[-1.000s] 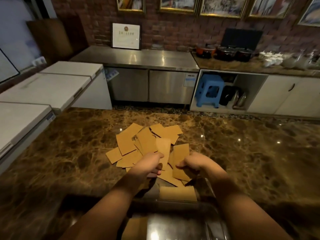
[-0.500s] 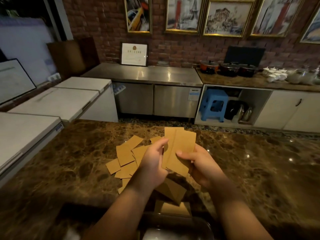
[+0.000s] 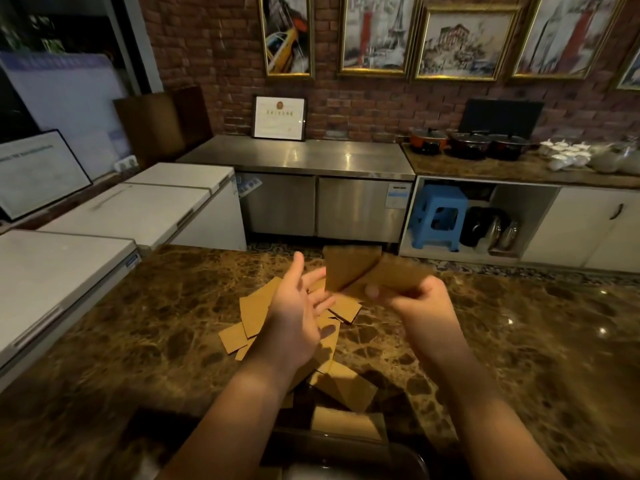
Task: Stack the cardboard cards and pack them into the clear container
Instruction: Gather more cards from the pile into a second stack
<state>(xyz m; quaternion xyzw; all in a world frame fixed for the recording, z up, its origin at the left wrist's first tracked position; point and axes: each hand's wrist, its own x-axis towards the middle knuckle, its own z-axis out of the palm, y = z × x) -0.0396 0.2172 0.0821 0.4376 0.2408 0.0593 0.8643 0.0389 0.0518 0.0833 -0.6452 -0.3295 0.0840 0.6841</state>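
Cardboard cards [image 3: 367,273], a fanned few at frame centre, sit pinched in the right hand [image 3: 420,299]; the left hand [image 3: 299,306] hovers empty, fingers spread; loose cards [image 3: 258,311] litter the marble counter [image 3: 138,323] below; they look light, stiff, best gripped by edges.

Dim, warm indoor light; small ceiling-lamp glints speckle the glossy desk [image 3: 519,341]. The right hand [image 3: 420,299] is motion-blurred, and wide-angle distortion bends the edges.

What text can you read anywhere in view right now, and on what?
"Paris": faint, top of the second framed painting.
Framed certificate: too blurred.
Steel cabinet door sticker: too small.
Leaning framed board: illegible.
Cardboard cards: no print visible.
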